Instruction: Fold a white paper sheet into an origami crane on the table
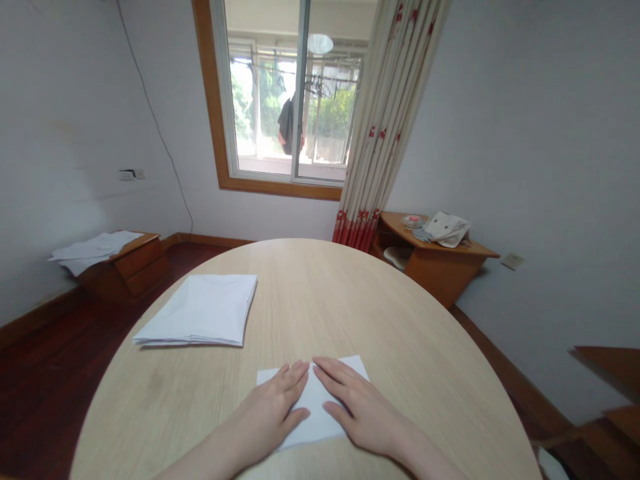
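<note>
A white sheet of paper [316, 413], seemingly folded, lies on the round wooden table [320, 293] near its front. My left hand [273, 403] rests flat on the paper's left part, fingers stretched forward and thumb pointing inward. Across from it, my right hand [353, 403] lies flat on the right part, thumb also turned inward. Both sets of fingertips almost meet near the paper's far edge. Neither hand grips anything, and the palms cover much of the sheet.
A stack of white paper [200, 310] sits on the table's left side. Beyond the table stand a low wooden cabinet [143, 267] with papers on top and a corner desk [440, 260] holding a cloth bag [447, 229]. A curtain [385, 127] hangs beside the window.
</note>
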Demonstrator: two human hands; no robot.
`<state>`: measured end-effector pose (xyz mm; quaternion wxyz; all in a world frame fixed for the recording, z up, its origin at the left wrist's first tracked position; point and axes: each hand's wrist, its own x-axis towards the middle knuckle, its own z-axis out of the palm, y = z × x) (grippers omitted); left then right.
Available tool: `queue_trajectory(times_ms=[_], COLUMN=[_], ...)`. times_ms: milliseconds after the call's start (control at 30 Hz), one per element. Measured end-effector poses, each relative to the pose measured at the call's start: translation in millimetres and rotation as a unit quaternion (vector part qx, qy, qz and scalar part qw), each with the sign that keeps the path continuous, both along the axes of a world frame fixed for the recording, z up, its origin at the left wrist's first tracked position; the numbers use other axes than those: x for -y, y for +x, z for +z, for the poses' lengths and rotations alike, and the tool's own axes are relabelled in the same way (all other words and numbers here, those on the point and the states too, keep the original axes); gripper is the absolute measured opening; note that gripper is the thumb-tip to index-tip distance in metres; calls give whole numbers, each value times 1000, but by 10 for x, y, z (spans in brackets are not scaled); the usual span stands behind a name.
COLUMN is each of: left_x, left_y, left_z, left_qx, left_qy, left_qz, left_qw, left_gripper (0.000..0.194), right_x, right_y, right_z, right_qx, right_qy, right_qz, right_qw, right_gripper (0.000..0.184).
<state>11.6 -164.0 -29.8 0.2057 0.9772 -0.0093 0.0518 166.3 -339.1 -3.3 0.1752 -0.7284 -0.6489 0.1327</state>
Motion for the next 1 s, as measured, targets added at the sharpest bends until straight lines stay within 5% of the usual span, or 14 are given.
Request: queue_trajectory(times_ms=[233, 500, 733, 1000], left_x=[56, 81, 52, -77], left_y=[-21, -20, -44, -36], left_z=[-202, -161, -144, 14], left_qx=[63, 39, 27, -11], left_qy=[88, 128, 126, 77], left_qz=[-4, 38, 88, 16], left_qw=[994, 990, 988, 997], left_gripper=[58, 56, 68, 72], right_x=[-30, -52, -53, -23], right_y=[-39, -36, 49, 122], right_z=[-51, -87, -42, -62], right_qx=[31, 80, 57, 57], right_qy=[-32, -38, -101, -98], right_qz=[-8, -47, -109, -96], right_qw=[999, 995, 987, 989], right_gripper=[56, 62, 88, 88])
